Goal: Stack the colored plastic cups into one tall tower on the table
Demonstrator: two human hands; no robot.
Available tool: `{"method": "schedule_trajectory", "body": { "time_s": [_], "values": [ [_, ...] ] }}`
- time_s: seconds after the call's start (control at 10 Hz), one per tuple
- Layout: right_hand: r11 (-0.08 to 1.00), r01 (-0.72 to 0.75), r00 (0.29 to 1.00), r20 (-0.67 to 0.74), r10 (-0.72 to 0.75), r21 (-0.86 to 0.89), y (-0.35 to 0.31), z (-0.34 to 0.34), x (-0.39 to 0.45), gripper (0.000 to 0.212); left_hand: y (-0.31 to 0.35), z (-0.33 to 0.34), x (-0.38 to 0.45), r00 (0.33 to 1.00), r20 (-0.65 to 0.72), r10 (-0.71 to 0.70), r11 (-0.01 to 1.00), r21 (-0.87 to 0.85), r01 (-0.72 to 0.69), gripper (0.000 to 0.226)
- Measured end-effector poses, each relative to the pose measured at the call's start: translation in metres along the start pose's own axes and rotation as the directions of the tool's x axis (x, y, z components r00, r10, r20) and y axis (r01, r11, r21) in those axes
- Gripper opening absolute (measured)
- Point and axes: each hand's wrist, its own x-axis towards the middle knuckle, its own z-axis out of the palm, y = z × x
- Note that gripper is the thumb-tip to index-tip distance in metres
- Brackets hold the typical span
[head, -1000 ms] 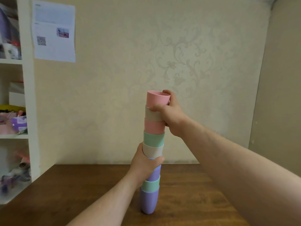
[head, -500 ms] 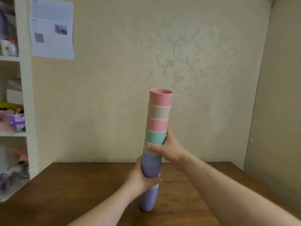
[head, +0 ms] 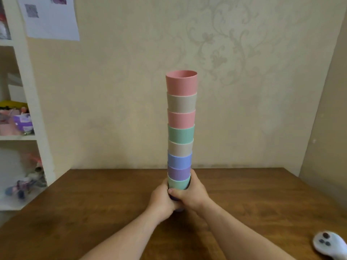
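Observation:
A tall tower of nested plastic cups (head: 180,128) stands upright on the brown wooden table (head: 93,203). From the top its colours run pink, beige, pink, green, beige, blue, purple, green. The bottom cup is almost fully hidden by my hands. My left hand (head: 161,200) wraps the tower's base from the left. My right hand (head: 189,196) wraps the same base from the right, its fingers overlapping the left hand's. Everything above the hands stands free.
A white controller (head: 330,244) lies at the table's front right corner. A white shelf unit (head: 24,109) with clutter stands at the left. The patterned wall runs close behind the table, with a printed sheet (head: 50,17) pinned at upper left.
Both hands slid down the tower: the right from the top cups, the left from the middle, and now both clasp the base. The camera came closer and tilted down.

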Motion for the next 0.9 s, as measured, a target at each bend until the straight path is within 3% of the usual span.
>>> {"method": "schedule_trajectory", "body": {
  "time_s": [0.1, 0.4, 0.6, 0.7, 0.8, 0.9],
  "values": [
    [1.0, -0.029, 1.0, 0.009, 0.029, 0.004, -0.003, 0.002, 0.022, 0.076, 0.001, 0.001, 0.018, 0.998, -0.012, -0.06, 0.998, 0.011, 0.06, 0.076],
    [0.999, -0.024, 1.0, -0.008, 0.024, 0.04, 0.018, 0.01, 0.08, 0.06, -0.016, 0.003, 0.068, 0.998, -0.03, -0.057, 0.998, 0.02, 0.058, 0.079],
    [0.997, -0.005, 1.0, 0.029, 0.003, 0.075, 0.021, 0.014, 0.094, 0.061, -0.028, 0.006, 0.086, 0.997, -0.04, -0.071, 0.997, 0.0, 0.071, 0.082],
    [0.997, -0.013, 1.0, 0.019, 0.012, 0.077, 0.028, 0.016, 0.101, 0.062, -0.038, 0.01, 0.083, 0.996, -0.036, -0.077, 0.994, 0.078, 0.08, 0.074],
    [0.997, -0.016, 0.998, 0.058, 0.011, 0.078, 0.032, 0.016, 0.097, 0.074, -0.043, 0.016, 0.079, 0.997, -0.03, -0.075, 0.993, 0.084, 0.077, 0.084],
    [0.999, -0.038, 0.995, 0.095, 0.038, -0.008, 0.038, 0.013, 0.082, 0.115, -0.041, 0.014, 0.074, 0.994, -0.021, -0.107, 0.977, 0.185, 0.109, 0.098]
  ]
}}
